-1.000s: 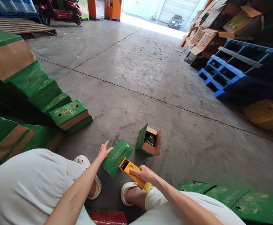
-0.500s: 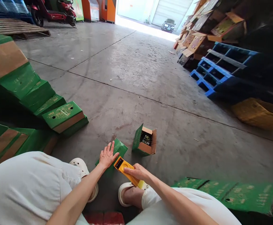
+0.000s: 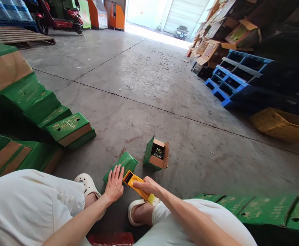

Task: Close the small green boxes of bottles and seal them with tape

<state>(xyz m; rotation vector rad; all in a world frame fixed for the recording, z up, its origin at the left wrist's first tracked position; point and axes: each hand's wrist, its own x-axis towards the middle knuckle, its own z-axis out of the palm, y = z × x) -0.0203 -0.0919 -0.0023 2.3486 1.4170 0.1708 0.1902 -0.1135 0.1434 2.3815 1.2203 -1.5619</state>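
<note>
Concrete flr [image 3: 149,82] runs wide twd 12 o'clk. L hand [image 3: 115,186]: fingers extended, atop green ctn [image 3: 127,160] near edge. R hand [image 3: 148,186] grips yel. handheld tool [image 3: 134,178]. Vs prev.: L nearer 6.

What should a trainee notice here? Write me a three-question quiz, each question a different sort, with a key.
1. Multiple choice: what colour is the tool in the right hand?
A. Blue
B. Yellow
C. Red
2. True or false: in the picture, the open box stands to the right of the box under the left hand.
3. Short answer: what vehicle stands near the wooden pallet?

Key:
1. B
2. True
3. A red scooter
</note>
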